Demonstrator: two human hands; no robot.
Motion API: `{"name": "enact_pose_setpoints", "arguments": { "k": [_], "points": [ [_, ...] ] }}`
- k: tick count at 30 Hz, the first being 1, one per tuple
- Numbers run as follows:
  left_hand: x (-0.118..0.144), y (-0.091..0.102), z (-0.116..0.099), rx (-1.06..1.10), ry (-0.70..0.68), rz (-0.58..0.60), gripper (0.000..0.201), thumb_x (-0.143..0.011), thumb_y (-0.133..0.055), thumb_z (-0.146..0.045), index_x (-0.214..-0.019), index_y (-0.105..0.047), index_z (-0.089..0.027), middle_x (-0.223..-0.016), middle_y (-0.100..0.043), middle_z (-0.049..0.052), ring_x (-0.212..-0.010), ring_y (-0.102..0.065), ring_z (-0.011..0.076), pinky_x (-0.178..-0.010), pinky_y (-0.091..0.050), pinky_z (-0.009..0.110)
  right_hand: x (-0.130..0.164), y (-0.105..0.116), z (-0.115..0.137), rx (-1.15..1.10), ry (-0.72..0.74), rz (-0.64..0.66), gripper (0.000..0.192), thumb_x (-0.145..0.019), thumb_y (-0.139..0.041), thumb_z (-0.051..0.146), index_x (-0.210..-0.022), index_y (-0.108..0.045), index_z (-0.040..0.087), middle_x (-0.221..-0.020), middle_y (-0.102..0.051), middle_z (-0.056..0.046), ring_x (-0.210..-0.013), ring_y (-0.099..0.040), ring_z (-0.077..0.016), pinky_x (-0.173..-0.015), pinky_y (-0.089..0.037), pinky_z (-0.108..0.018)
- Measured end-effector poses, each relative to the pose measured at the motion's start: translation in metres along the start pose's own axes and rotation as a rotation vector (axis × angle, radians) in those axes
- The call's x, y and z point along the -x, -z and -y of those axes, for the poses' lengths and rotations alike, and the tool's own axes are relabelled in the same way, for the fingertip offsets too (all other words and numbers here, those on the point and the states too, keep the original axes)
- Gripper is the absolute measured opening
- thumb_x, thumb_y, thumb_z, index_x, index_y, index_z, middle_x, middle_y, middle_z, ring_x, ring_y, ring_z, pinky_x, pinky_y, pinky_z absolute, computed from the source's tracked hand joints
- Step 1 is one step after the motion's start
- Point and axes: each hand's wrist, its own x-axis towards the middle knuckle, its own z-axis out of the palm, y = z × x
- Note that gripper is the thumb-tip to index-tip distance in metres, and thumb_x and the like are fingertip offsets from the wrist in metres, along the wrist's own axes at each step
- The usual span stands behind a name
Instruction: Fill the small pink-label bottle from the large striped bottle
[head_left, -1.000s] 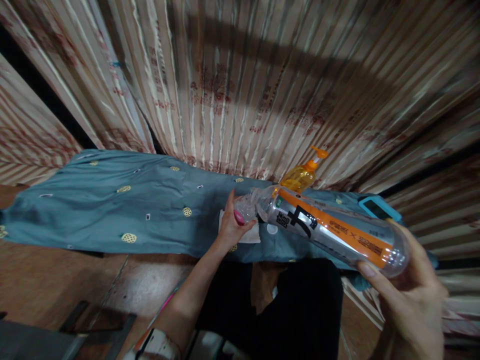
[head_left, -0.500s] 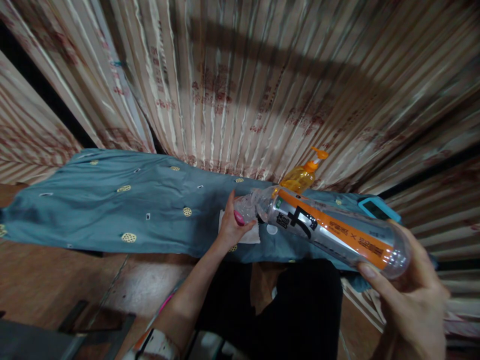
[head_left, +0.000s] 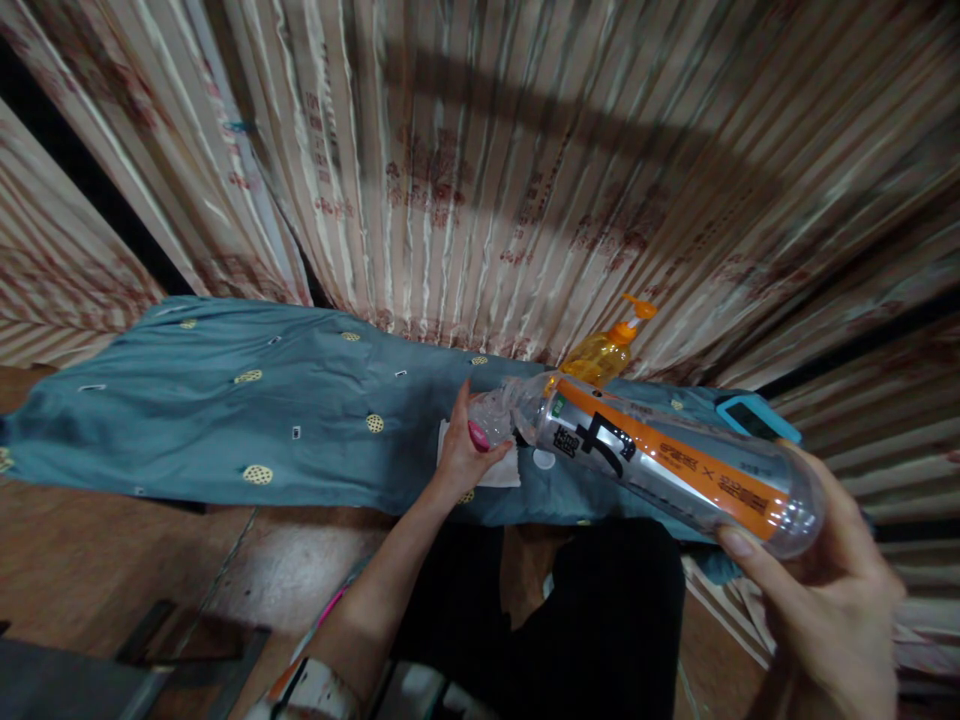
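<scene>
My right hand (head_left: 832, 590) grips the base of a large clear plastic bottle (head_left: 667, 462) with an orange and silver label. The bottle lies tilted, its neck pointing left and slightly up. At its mouth, my left hand (head_left: 459, 460) is closed around a small clear container (head_left: 491, 415) with a pink patch on its side. The bottle's neck meets or overlaps the container's top; whether liquid passes between them I cannot tell. A white paper or cloth (head_left: 504, 472) lies beneath my left hand. A white round cap (head_left: 544, 459) rests just below the bottle's neck.
Behind the bottle stands a yellow pump bottle (head_left: 600, 355) with an orange top. A light-blue framed device (head_left: 756, 416) lies at the table's right end. The narrow table has a teal cloth (head_left: 315, 390); a pleated curtain (head_left: 480, 180) hangs behind it.
My right hand and the base of the large bottle have shifted very slightly to the right. My left hand and the small container stay in place.
</scene>
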Motion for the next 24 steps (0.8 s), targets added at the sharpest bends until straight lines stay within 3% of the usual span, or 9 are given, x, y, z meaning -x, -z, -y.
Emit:
{"name": "enact_pose_setpoints", "arguments": {
  "k": [7, 17, 24],
  "points": [
    [-0.0001, 0.0007, -0.0017, 0.003, -0.002, 0.004, 0.122, -0.070, -0.096, -0.026, -0.170, -0.025, -0.025, -0.152, -0.066, 0.014, -0.141, -0.066, 0.0321, -0.125, -0.049, 0.050, -0.0007, -0.0009, -0.0003, -0.043, 0.001, -0.003, 0.092, -0.063, -0.106, 0.037, -0.148, -0.072, 0.029, -0.146, -0.067, -0.007, -0.147, -0.051, -0.0438, -0.133, -0.016, -0.075],
    [-0.0001, 0.0010, -0.0023, 0.001, 0.000, 0.005, 0.122, -0.071, -0.096, -0.027, -0.170, -0.025, -0.026, -0.151, -0.066, 0.014, -0.142, -0.066, 0.0322, -0.125, -0.049, 0.050, -0.0019, 0.0002, 0.0009, 0.004, 0.005, -0.012, 0.095, -0.060, -0.107, 0.045, -0.147, -0.072, 0.029, -0.144, -0.070, -0.007, -0.136, -0.061, -0.0412, -0.133, -0.021, -0.073],
    [0.0002, 0.0005, 0.0011, 0.012, -0.005, 0.007, 0.123, -0.071, -0.096, -0.027, -0.170, -0.024, -0.026, -0.153, -0.064, 0.015, -0.143, -0.065, 0.0331, -0.126, -0.048, 0.051, -0.0022, 0.0036, 0.0012, 0.012, 0.009, -0.011, 0.098, -0.057, -0.107, 0.045, -0.148, -0.072, 0.029, -0.147, -0.069, -0.007, -0.138, -0.060, -0.0431, -0.133, -0.022, -0.073]
  ]
}}
